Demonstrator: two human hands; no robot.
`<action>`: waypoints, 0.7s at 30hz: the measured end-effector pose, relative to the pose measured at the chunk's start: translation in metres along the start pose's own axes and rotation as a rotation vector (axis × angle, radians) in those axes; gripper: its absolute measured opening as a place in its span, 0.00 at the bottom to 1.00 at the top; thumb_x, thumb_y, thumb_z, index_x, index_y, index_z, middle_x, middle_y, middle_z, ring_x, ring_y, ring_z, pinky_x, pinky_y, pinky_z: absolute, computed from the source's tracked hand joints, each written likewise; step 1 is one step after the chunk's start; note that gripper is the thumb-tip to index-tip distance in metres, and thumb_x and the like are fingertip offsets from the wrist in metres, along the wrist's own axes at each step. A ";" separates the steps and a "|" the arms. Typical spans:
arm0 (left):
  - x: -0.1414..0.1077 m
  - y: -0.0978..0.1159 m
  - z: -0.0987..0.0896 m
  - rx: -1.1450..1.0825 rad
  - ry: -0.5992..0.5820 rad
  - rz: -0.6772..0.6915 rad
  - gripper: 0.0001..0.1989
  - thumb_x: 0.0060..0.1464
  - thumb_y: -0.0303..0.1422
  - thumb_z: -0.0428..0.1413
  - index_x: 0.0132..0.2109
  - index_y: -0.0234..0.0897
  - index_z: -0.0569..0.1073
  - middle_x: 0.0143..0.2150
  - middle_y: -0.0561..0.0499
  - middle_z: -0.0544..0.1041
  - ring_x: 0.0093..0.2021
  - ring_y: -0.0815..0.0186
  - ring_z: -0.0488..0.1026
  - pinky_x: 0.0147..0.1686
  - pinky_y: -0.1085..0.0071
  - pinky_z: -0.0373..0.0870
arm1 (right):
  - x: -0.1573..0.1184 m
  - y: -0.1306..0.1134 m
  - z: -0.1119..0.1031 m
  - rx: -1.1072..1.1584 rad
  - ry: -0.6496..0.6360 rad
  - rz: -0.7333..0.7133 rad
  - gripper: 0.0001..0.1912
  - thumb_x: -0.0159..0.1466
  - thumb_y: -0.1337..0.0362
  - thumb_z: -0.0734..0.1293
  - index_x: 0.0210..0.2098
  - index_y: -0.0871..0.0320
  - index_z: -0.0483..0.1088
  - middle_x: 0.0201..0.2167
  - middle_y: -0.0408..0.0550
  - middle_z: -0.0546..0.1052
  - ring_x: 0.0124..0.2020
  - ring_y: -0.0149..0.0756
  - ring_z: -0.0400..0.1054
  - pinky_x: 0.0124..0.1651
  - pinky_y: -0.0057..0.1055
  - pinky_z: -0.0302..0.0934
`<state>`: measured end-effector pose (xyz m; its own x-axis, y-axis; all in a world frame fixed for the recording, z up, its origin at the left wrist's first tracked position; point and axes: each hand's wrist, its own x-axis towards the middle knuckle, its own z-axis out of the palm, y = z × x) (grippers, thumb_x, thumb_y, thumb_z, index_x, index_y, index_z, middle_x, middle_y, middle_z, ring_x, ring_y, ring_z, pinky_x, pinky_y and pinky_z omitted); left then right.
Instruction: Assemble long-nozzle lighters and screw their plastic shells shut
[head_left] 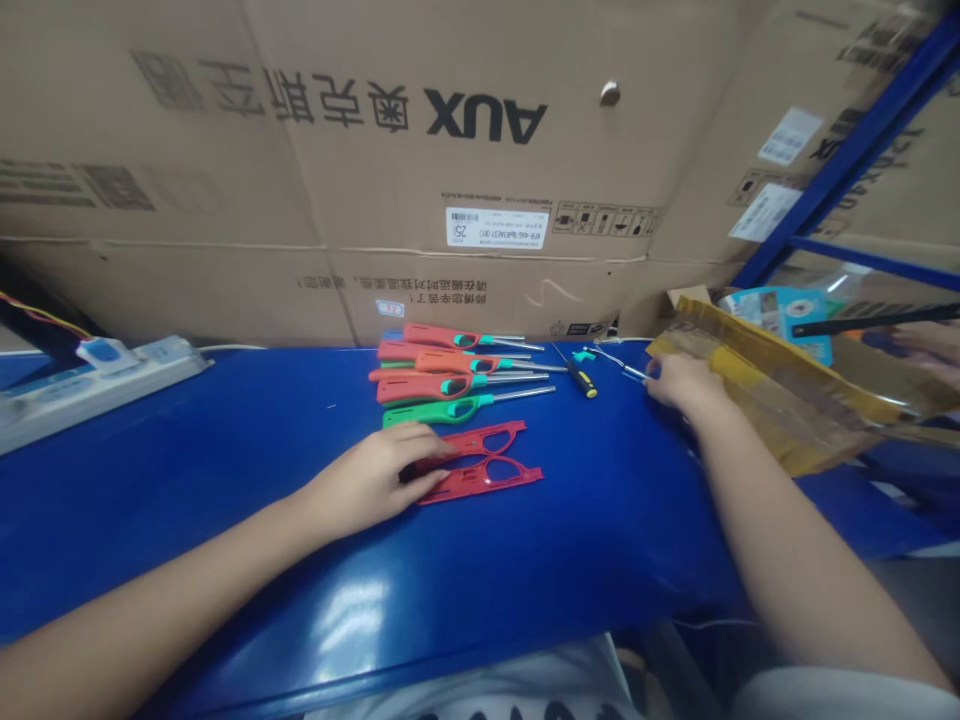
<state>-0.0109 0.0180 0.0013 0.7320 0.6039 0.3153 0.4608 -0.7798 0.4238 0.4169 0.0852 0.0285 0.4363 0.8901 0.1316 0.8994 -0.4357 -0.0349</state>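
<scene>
A taped cardboard box sits at the right of a glossy blue surface, its brown flap banded with shiny yellow tape. A blue printed packet shows behind the flap; whether it lies inside the box cannot be told.

The left hand rests palm-down near the middle, thumb and fingers spread apart. The fingers touch the farther red shell, and the thumb touches the nearer red shell. These two flat pieces lie side by side on the surface, each with a rounded opening.

The right hand is beside the taped box, fingers curled at the end of a slim metal rod. Whether it pinches the rod or only touches it cannot be told. Just left of the rod are a small teal piece and a yellow-and-black screwdriver. Beyond the shells lies a cluster of long-necked lighters in red, orange and green.

Behind everything stands a large carton, its print upside down: "AUX" in bold black, with large Chinese characters beside it. A white label below shows "25" and a model code.
</scene>
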 end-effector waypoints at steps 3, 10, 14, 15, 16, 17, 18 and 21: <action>0.000 -0.005 -0.008 0.002 -0.041 -0.030 0.11 0.66 0.33 0.54 0.51 0.39 0.77 0.44 0.47 0.79 0.44 0.62 0.77 0.45 0.68 0.74 | 0.006 0.003 0.008 0.035 -0.041 0.008 0.02 0.56 0.67 0.69 0.31 0.57 0.73 0.39 0.61 0.77 0.43 0.55 0.72 0.44 0.48 0.65; -0.002 -0.014 -0.032 0.041 -0.180 -0.130 0.07 0.61 0.31 0.56 0.45 0.40 0.77 0.40 0.49 0.80 0.38 0.63 0.77 0.39 0.70 0.73 | -0.004 -0.011 0.000 0.268 0.096 -0.166 0.04 0.62 0.67 0.64 0.38 0.57 0.69 0.36 0.56 0.78 0.37 0.46 0.73 0.41 0.40 0.65; -0.007 -0.022 -0.044 0.068 -0.215 -0.176 0.06 0.59 0.29 0.55 0.41 0.40 0.77 0.37 0.50 0.80 0.33 0.65 0.76 0.33 0.71 0.72 | -0.025 -0.029 -0.012 0.438 0.204 -0.375 0.05 0.65 0.65 0.63 0.40 0.57 0.68 0.39 0.53 0.79 0.39 0.41 0.74 0.46 0.36 0.66; -0.008 -0.022 -0.046 0.074 -0.222 -0.180 0.07 0.59 0.29 0.55 0.41 0.40 0.77 0.37 0.50 0.80 0.33 0.65 0.76 0.33 0.71 0.73 | -0.032 -0.034 -0.014 0.472 0.217 -0.432 0.05 0.65 0.64 0.63 0.41 0.56 0.68 0.38 0.52 0.79 0.40 0.40 0.74 0.47 0.36 0.66; -0.009 -0.021 -0.048 0.082 -0.226 -0.180 0.07 0.59 0.29 0.55 0.41 0.40 0.78 0.37 0.50 0.80 0.33 0.64 0.76 0.34 0.71 0.73 | -0.039 -0.039 -0.016 0.506 0.227 -0.493 0.05 0.66 0.63 0.63 0.41 0.56 0.68 0.38 0.51 0.79 0.40 0.40 0.74 0.47 0.35 0.67; -0.008 -0.018 -0.050 0.089 -0.221 -0.174 0.08 0.59 0.29 0.55 0.42 0.40 0.78 0.38 0.50 0.80 0.35 0.64 0.77 0.35 0.70 0.74 | -0.047 -0.044 -0.017 0.544 0.230 -0.573 0.05 0.66 0.62 0.63 0.41 0.55 0.68 0.37 0.50 0.79 0.39 0.39 0.74 0.46 0.35 0.67; -0.008 -0.015 -0.050 0.096 -0.199 -0.164 0.09 0.59 0.29 0.55 0.44 0.40 0.78 0.40 0.49 0.81 0.37 0.63 0.78 0.38 0.69 0.75 | -0.055 -0.049 -0.017 0.601 0.235 -0.685 0.05 0.67 0.62 0.63 0.41 0.55 0.68 0.36 0.49 0.78 0.37 0.39 0.74 0.44 0.35 0.67; -0.004 0.000 -0.048 0.142 0.005 -0.112 0.13 0.61 0.32 0.56 0.53 0.41 0.76 0.51 0.47 0.80 0.50 0.58 0.77 0.50 0.64 0.74 | -0.079 -0.063 -0.014 0.717 0.212 -0.951 0.05 0.69 0.62 0.63 0.41 0.55 0.69 0.36 0.49 0.78 0.35 0.37 0.73 0.40 0.33 0.67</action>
<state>-0.0382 0.0237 0.0409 0.6695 0.6891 0.2772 0.6059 -0.7226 0.3328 0.3251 0.0405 0.0340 -0.3599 0.7456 0.5609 0.6978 0.6142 -0.3686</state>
